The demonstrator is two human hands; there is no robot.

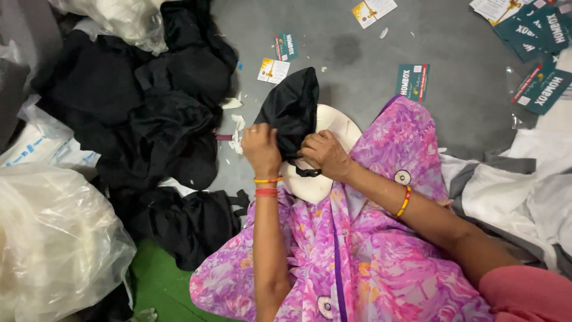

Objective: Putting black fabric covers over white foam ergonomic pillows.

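A black fabric piece (292,110), cap-like in shape, is stretched over a white rounded form (310,185) that rests on my lap. My left hand (260,149) grips the fabric's left lower edge. My right hand (325,155) pinches its right lower edge, next to a short black strap hanging down. Both wrists wear orange and red bangles. My lap is covered by pink and purple floral cloth (369,250).
A heap of black garments (161,119) lies to the left on the grey floor (357,53). Clear plastic bags (53,244) sit at far left. Teal and white card tags (412,80) are scattered at the top. White cloth (524,185) lies at right.
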